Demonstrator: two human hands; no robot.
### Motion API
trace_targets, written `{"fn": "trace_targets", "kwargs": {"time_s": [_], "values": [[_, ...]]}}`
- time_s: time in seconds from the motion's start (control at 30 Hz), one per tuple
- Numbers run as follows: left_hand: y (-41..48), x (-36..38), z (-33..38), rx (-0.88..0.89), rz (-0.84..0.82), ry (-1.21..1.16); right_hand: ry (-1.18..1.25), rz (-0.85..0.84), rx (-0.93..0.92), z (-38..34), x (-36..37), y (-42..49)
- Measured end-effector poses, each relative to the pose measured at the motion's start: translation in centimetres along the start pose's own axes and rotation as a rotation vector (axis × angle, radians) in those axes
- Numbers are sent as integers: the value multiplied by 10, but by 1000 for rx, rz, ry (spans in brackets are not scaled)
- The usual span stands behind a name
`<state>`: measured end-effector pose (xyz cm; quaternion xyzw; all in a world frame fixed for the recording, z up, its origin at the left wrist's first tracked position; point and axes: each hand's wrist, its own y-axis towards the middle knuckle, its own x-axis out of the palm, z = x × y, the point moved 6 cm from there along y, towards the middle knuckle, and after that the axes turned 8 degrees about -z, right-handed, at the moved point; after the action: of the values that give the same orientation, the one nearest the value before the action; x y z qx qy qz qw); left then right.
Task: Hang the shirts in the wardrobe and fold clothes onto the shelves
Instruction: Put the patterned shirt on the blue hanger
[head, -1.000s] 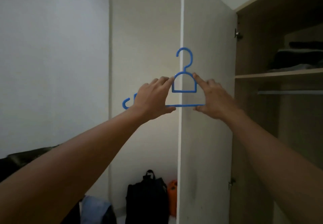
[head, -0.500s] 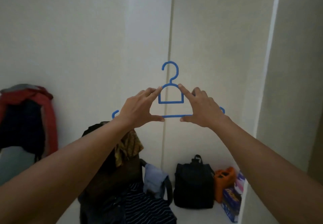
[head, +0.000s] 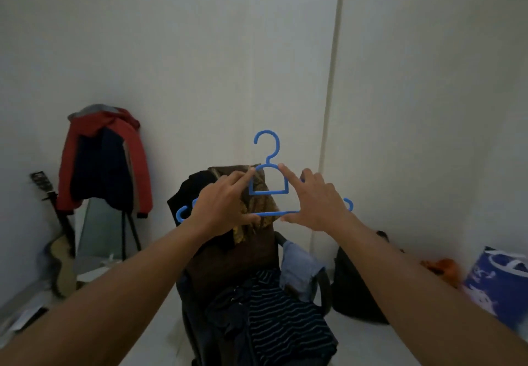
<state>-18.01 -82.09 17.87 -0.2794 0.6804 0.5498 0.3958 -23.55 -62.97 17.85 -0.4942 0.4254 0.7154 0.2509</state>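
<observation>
I hold a blue plastic hanger (head: 268, 178) upright in front of me with both hands. My left hand (head: 221, 207) pinches its left side between forefinger on the shoulder and thumb on the bottom bar. My right hand (head: 315, 202) grips the right side the same way. Below and behind the hanger stands a chair (head: 234, 262) heaped with clothes: a dark striped shirt (head: 283, 328) on the seat, a brown patterned garment (head: 257, 194) over the backrest, a light blue garment (head: 298, 268) on the armrest. The wardrobe is out of view.
A red and navy jacket (head: 103, 160) hangs on a stand at the left, with a guitar (head: 58, 240) leaning on the wall beside a mirror. A black backpack (head: 354, 285), an orange object (head: 441, 267) and a blue bag (head: 498, 282) sit on the floor at the right.
My view has swung left, away from the wardrobe toward the chair of clothes. Both hands keep the same hold on the hanger, which now sits lower in view.
</observation>
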Motion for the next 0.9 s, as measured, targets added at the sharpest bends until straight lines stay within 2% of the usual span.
{"fn": "trace_targets", "kwargs": {"time_s": [0.37, 0.57, 0.9], "values": [[104, 165, 7, -144, -161, 21, 63, -129, -61, 108, 152, 98], [136, 197, -10, -240, -211, 50, 99, -143, -138, 123, 183, 151], [185, 227, -74, -317, -157, 53, 126, -121, -210, 119, 215, 250]]}}
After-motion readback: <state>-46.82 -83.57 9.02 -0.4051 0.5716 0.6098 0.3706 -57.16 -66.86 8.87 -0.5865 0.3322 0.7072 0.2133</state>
